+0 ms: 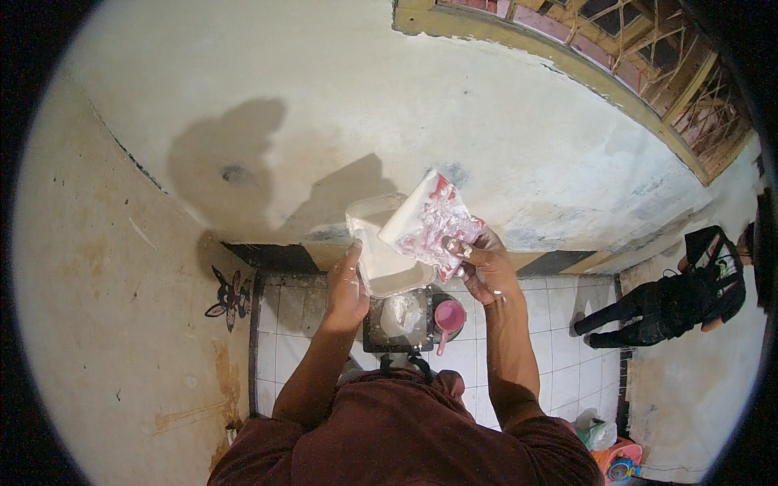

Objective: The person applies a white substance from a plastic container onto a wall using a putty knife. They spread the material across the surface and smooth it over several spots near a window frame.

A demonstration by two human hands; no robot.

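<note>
I hold a pale rectangular plastic container [377,267] by its left side with my left hand [348,287], closed on it; pale cream material lies inside. My right hand [478,263] grips a crumpled red-and-white piece of packaging [433,219], smeared with white paste, that is tilted over the right part of the container. White smears are on my right fingers. Below the container, a dark square object [381,338] bears a whitish plastic bag [399,314], with a pink dipper [448,317] at its right.
A wall [308,121] faces me, with a wooden window frame [681,121] high on the right. A person in dark clothes [664,300] stands at the right. A pink tub with bags [620,449] sits at the lower right. Tiled floor [551,340] shows below.
</note>
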